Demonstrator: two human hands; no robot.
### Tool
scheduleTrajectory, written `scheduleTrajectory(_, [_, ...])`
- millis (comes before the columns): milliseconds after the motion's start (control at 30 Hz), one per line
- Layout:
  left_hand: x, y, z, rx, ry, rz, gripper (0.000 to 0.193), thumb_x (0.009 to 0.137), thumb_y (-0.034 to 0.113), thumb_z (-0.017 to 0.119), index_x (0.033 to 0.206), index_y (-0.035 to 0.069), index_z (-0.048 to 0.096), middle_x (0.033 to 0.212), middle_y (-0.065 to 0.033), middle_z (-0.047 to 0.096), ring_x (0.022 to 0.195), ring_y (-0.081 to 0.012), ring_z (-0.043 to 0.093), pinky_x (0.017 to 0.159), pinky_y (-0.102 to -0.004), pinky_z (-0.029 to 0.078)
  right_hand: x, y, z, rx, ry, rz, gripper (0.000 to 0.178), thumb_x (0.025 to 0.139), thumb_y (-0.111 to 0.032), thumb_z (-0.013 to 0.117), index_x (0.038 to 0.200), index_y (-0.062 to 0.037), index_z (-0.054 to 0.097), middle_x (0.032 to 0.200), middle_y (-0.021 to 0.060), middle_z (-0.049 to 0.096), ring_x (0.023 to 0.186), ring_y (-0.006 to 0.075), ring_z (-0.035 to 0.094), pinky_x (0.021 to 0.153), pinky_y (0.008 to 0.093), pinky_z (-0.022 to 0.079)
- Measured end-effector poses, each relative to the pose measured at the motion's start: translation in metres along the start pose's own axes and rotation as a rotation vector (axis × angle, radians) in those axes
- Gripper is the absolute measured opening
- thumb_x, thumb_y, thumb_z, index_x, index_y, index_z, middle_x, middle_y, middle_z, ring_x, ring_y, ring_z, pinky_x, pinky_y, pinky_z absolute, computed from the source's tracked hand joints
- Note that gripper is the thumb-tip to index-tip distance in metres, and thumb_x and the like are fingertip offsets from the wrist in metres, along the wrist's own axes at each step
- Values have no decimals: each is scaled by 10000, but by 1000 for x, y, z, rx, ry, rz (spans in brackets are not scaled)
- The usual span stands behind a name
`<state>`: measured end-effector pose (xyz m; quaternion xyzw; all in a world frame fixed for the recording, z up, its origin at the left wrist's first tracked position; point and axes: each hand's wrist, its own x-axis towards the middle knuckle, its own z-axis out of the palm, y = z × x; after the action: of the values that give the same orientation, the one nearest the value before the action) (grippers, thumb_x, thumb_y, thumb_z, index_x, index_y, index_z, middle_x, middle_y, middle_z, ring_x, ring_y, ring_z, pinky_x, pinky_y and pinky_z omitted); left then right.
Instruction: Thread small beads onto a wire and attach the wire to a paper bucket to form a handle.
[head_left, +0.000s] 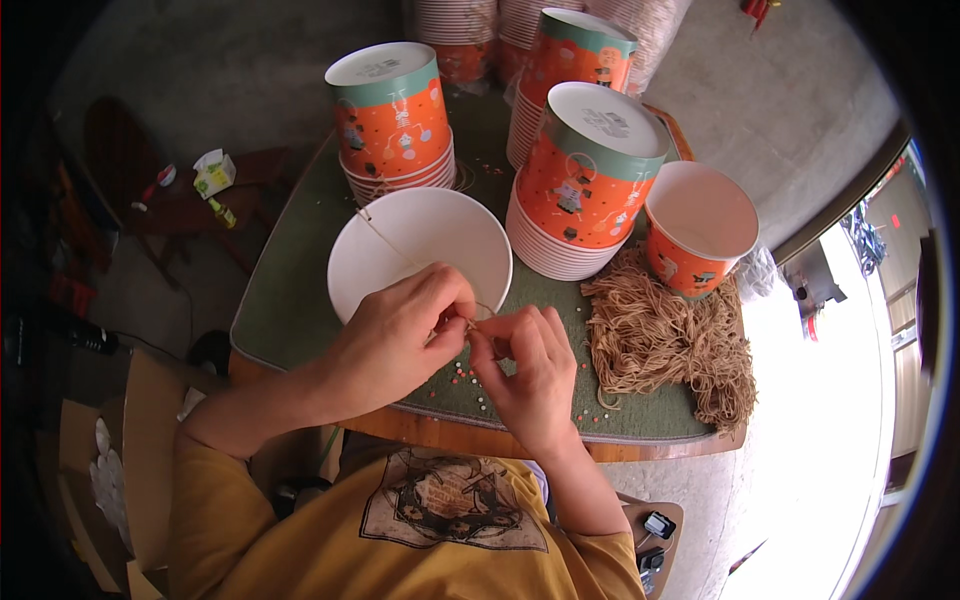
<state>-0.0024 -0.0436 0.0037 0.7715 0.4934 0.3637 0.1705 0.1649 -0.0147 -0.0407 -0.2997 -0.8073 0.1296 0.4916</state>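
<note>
The left hand (415, 315) and the right hand (525, 370) both pinch the thin string (385, 238) near the close edge of the white tub (455, 235), which sits on the green tabletop (285, 310); the string goes across the tub's open top to its far rim. Pulling too hard could rip the rim or tip the tub. If a hand lets go too soon, the string could slip away.
</note>
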Motion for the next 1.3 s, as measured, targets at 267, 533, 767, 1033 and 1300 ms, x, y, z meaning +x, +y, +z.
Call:
scheduleTrajectory(267, [1,-3,1,-257,6,-118,164,825,-86,591,921,14,505,877,-51,582,753,-116,597,685,-267,507,-1,1,0,10,1,4,235,734,-7,737,864,-77,554,707,33,518,624,212,492,564,333,415])
scheduleTrajectory(533, [3,-2,-1,-318,-64,-216,129,844,-49,588,918,11,501,843,-79,577,739,-144,599,647,-295,489,-2,3,0,45,6,8,245,730,3,738,876,-74,556,716,38,534,621,214,502,565,339,418])
scheduleTrajectory(767, [1,-5,-2,-192,-23,-98,103,888,-13,553,985,3,585,885,-89,595,738,-165,600,664,-318,488,-1,1,0,152,6,142,162,761,36,710,824,-40,582,715,39,567,615,159,513,564,284,427])
scheduleTrajectory(1033, [1,-5,-7,-423,-126,-269,70,901,7,585,963,-8,558,860,-63,599,739,-108,586,648,-282,486,-2,1,0,227,7,201,181,754,17,724,844,-53,584,745,38,572,629,188,512,575,311,433])
scheduleTrajectory(1300, [2,-4,-4,-505,-100,-298,73,898,-16,580,926,-7,513,837,-49,598,753,-94,597,651,-264,496,-1,2,1,165,-18,155,207,741,5,738,851,-61,575,752,45,576,643,215,519,590,334,440])
